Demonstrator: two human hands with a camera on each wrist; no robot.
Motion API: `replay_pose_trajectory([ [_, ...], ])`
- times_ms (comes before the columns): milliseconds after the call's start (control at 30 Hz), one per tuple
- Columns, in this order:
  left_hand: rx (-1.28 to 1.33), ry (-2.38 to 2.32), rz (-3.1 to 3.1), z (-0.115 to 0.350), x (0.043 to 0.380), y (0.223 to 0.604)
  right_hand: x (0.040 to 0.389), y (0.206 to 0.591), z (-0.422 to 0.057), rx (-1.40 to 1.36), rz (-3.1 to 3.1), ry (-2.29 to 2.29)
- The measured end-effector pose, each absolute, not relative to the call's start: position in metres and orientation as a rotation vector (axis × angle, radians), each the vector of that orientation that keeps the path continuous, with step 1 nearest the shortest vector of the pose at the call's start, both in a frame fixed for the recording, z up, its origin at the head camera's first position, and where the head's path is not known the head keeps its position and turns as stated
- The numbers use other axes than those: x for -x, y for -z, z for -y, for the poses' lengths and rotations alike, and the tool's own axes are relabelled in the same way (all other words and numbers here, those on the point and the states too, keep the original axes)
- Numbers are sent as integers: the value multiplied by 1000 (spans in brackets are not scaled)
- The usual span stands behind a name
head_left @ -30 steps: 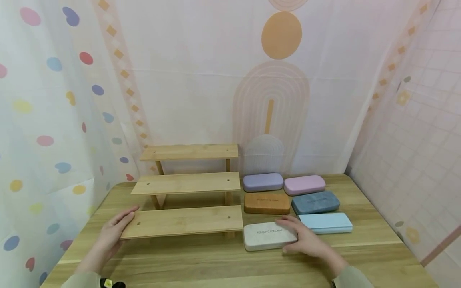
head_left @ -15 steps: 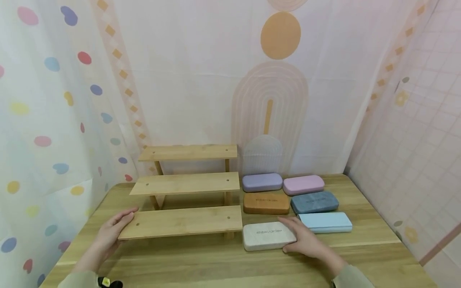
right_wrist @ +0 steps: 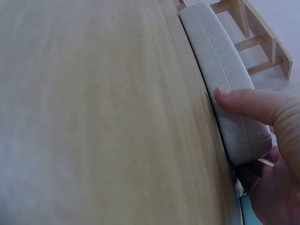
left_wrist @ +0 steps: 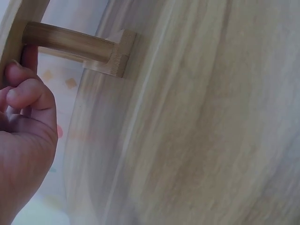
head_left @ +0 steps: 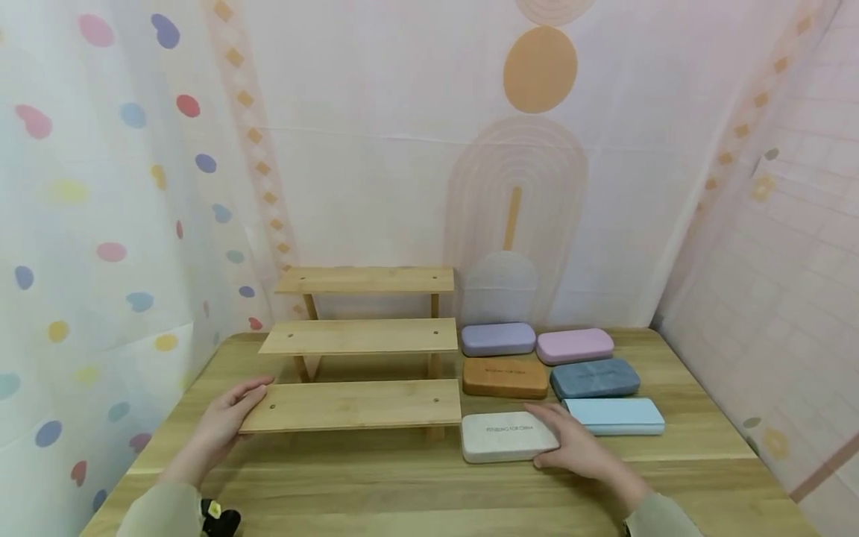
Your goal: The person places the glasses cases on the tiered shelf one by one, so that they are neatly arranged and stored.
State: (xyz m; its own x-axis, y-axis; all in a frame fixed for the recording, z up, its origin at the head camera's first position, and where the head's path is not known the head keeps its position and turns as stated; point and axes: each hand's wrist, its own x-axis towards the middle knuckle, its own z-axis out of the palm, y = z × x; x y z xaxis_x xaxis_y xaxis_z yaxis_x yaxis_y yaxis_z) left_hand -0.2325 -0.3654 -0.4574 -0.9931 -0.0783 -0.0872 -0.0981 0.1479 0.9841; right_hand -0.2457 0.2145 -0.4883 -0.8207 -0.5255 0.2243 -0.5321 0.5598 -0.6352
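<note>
A three-tier wooden display stand [head_left: 356, 335] is on the left of the table. My left hand [head_left: 231, 414] holds the left end of its lowest board [head_left: 356, 405]; in the left wrist view the fingers [left_wrist: 30, 93] curl at the board's edge beside a wooden leg [left_wrist: 70, 42]. Right of the stand lies a white glasses case [head_left: 506, 438] with dark lettering, flat on the table. My right hand [head_left: 573, 445] grips its right end. In the right wrist view the thumb [right_wrist: 248, 101] presses the near side, with the other fingers partly hidden behind the case [right_wrist: 215, 61].
Behind the white case are more glasses cases: brown [head_left: 505, 377], lavender [head_left: 498, 339], pink [head_left: 574, 346], dark blue [head_left: 594, 378] and light blue [head_left: 614, 416]. Printed curtains [head_left: 376, 186] hang behind and beside the wooden table [head_left: 376, 485].
The head view has swung a little to the left, so everything sits farther right in it. Both hands keep their holds on the stand and the white glasses case.
</note>
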Motion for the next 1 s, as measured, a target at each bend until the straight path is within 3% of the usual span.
replay_pose_trajectory([
  [1000, 189, -2061, -2383, 365, 228, 460, 248, 478, -210, -916, 2874, -1018],
])
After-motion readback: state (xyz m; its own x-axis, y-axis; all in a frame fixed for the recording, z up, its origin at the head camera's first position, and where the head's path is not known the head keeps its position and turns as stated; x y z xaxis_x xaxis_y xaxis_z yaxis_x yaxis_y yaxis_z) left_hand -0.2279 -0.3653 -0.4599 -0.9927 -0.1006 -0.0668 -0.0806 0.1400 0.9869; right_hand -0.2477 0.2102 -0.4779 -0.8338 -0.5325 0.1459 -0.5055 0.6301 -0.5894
